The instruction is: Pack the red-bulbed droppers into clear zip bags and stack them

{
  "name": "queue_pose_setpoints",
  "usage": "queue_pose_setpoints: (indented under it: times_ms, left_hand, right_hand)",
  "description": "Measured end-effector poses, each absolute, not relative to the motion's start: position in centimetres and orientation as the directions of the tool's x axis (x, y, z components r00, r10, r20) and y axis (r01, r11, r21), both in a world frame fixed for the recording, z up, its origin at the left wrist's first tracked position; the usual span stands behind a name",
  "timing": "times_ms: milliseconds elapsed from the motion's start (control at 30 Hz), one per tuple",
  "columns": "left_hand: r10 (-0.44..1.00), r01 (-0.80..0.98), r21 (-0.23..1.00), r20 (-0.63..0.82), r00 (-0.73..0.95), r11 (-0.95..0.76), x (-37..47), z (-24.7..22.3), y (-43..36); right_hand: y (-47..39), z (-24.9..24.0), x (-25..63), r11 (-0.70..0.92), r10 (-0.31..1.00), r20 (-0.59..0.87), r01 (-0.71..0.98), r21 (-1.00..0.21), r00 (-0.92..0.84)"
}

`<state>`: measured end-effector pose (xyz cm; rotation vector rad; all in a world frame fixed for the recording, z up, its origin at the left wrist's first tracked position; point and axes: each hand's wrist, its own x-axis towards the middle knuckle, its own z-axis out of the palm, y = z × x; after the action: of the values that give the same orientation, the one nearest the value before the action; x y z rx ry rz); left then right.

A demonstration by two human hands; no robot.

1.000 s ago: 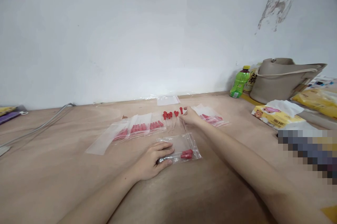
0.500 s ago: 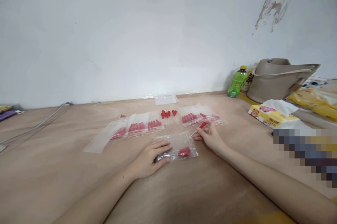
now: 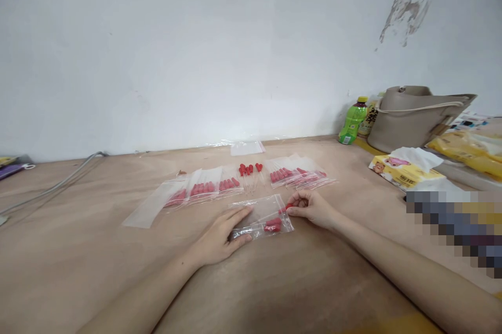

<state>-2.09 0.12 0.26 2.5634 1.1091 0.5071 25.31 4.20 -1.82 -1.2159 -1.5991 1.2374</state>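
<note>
In the head view, the left hand [image 3: 221,237] lies palm down with its fingers extended over the left part of a clear bag [image 3: 263,207], while red pieces [image 3: 272,226] show inside near its right end. At that end, the right hand [image 3: 314,209] has thumb and fingers closed on a thin red-ended stick [image 3: 289,207], whose slender part reaches leftward at the bag, toward the left hand. On the brown surface [image 3: 98,266], from left, come a purple item [image 3: 11,170], a grey cable [image 3: 65,182], a row of filled bags [image 3: 207,180], loose red-ended sticks [image 3: 247,169] with a white stack [image 3: 247,148] beyond them, and overlapping filled bags [image 3: 304,174]. Farther right are a green bottle [image 3: 352,124], a yellow tissue pack [image 3: 403,171], a taupe bag [image 3: 403,125] and yellow packaging [image 3: 466,155]. Behind rises a pale wall [image 3: 188,57], its paint damaged at upper right.
</note>
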Motion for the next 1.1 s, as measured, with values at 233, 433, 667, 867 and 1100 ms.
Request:
queue_pose_setpoints:
  times_ms: [233, 433, 667, 867, 1100]
  left_hand:
    - [0.744, 0.634, 0.411, 0.204, 0.637, -0.655, -1.9, 0.6, 0.1]
    - [0.744, 0.633, 0.413, 0.206, 0.635, -0.655, -1.9, 0.5, 0.1]
    - [0.746, 0.637, 0.409, 0.205, 0.633, -0.653, -1.9, 0.4, 0.2]
    - [0.728, 0.630, 0.390, 0.191, 0.658, -0.672, -2.0, 0.4, 0.3]
    - [0.720, 0.623, 0.384, 0.197, 0.666, -0.681, -2.1, 0.1, 0.5]
  right_hand:
    - [3.4, -1.4, 23.2, 0.111, 0.928, 0.039, 0.177, -0.978, -0.369]
    - [3.1, -0.6, 23.6, 0.074, 0.887, -0.026, 0.197, -0.978, -0.461]
    - [3.2, -1.4, 22.6, 0.048, 0.914, 0.012, 0.080, -0.996, -0.405]
    - [4.2, -1.1, 23.8, 0.090, 0.939, -0.022, 0.309, -0.947, -0.343]
    - [8.9, 0.3, 23.5, 0.338, 0.927, 0.356, 0.677, -0.653, -0.120]
